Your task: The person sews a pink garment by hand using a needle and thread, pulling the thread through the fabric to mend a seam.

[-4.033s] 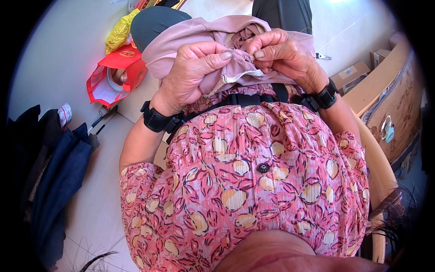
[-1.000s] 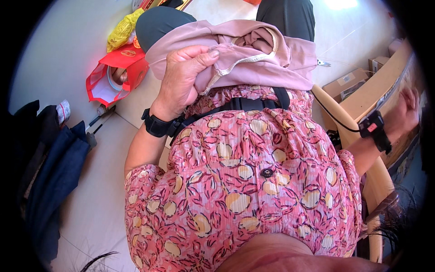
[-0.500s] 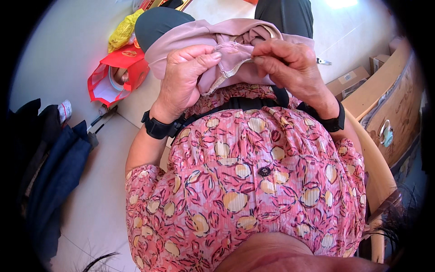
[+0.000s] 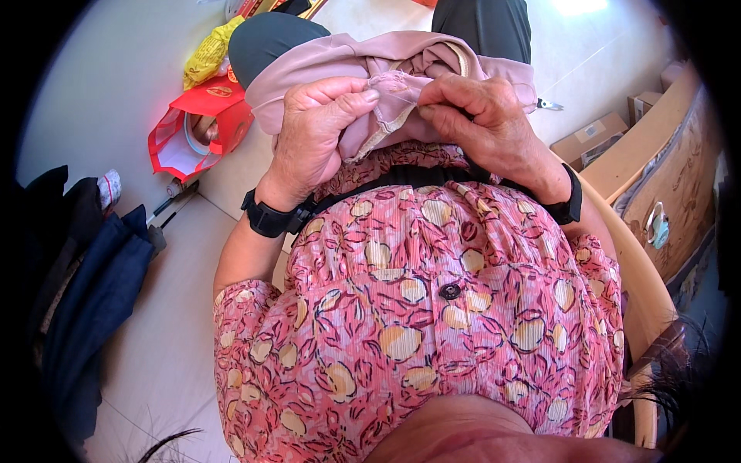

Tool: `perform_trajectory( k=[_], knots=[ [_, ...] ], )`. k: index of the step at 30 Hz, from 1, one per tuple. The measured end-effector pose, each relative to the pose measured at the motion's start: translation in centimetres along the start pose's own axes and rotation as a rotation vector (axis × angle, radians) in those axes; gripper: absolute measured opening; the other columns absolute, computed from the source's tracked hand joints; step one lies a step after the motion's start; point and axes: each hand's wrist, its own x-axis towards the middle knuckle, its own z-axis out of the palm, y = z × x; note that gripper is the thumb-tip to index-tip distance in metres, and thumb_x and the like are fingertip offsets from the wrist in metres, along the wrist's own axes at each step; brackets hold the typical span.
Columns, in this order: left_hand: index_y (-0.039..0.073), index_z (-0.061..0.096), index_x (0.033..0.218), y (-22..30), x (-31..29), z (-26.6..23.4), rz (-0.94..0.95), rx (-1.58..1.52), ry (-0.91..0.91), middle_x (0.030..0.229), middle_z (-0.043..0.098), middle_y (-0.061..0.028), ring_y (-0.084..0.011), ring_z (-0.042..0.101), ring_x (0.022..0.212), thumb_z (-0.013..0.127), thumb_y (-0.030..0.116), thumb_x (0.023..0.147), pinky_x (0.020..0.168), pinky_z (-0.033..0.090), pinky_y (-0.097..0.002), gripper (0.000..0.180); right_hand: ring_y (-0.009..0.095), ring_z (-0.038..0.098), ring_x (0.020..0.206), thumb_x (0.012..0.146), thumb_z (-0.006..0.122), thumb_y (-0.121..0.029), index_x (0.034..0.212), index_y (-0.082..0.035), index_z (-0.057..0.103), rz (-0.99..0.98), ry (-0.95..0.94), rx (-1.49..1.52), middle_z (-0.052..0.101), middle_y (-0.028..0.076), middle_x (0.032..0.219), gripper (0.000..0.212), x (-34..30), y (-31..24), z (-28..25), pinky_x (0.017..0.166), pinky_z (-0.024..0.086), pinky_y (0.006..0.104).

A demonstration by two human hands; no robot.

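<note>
Head view. Two bare hands, one mauve cloth [image 4: 312, 68]. Cloth lies across the lap, over two dark-trousered knees [image 4: 278, 42], bunched toward the middle; one pale edging strip [image 4: 397, 122] runs along its near side.

Left hand [image 4: 312, 131]: grip pinching the cloth between thumb and forefinger, frayed patch just beside the thumb tip. Right hand [image 4: 490, 116]: grip has thumb and forefinger pressed together at the cloth; what sits between them too small to tell.

Counts: two black wristbands [image 4: 270, 216], one per wrist. One floral blouse [image 4: 432, 324], one dark button [image 4: 450, 291] showing. One red paper bag [image 4: 231, 116] and one yellow plastic bag [image 4: 210, 54], near each other on the left. One pair of scissors [image 4: 549, 104], partly hidden, just beyond the cloth's right edge. At least two cardboard boxes [image 4: 590, 137], right side.

Against one second ago: right hand was far out to the right, well apart from the cloth; now back at it, covering part of the edging. Against half a second ago: right hand slightly nearer the left. Left hand's pinch unchanged.
</note>
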Motion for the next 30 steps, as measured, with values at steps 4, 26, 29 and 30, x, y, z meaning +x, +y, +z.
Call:
perform_trajectory(
  k=[4,26,29,30],
  knots=[
    [-0.007,0.063,0.102,0.2,-0.1,0.1,-0.014,-0.017,-0.024,0.088,0.066,-0.0071,-0.0073,0.059,0.072,0.059,0.007,0.086,0.064,0.047,-0.0191,0.021,0.024,0.059,0.064,0.082,0.059,-0.006,0.091,0.001,0.060,0.029,-0.008,-0.005,0.058,0.015,0.069,0.012,-0.1,-0.2,-0.1,0.059,0.046,0.0318],
    [-0.005,0.063,0.096,-0.2,-0.2,0.7,0.053,0.204,0.093,0.070,0.060,-0.0002,-0.0028,0.049,0.055,0.059,0.006,0.086,0.049,0.037,-0.0170,0.015,0.011,0.046,0.053,0.083,0.057,-0.005,0.087,0.001,0.060,-0.034,0.049,-0.061,0.049,0.005,0.061,0.008,-0.1,0.5,0.5,0.050,0.037,0.0256],
    [-0.004,0.066,0.094,-0.3,-0.2,0.2,0.090,0.418,0.076,0.074,0.062,0.0007,-0.0030,0.053,0.064,0.062,0.007,0.084,0.056,0.043,-0.0180,0.015,0.019,0.050,0.053,0.082,0.058,-0.005,0.086,0.000,0.060,-0.037,0.070,-0.087,0.051,0.009,0.060,0.007,-0.1,0.3,0.8,0.050,0.040,0.0294],
    [-0.004,0.066,0.092,-0.2,-0.3,0.8,0.134,0.512,0.098,0.072,0.061,0.0016,-0.0023,0.052,0.063,0.063,0.006,0.084,0.055,0.042,-0.0181,0.014,0.025,0.053,0.053,0.081,0.057,-0.005,0.086,0.000,0.060,-0.065,0.078,-0.131,0.053,0.013,0.059,0.007,0.0,0.3,0.8,0.051,0.042,0.0327]
  ],
)
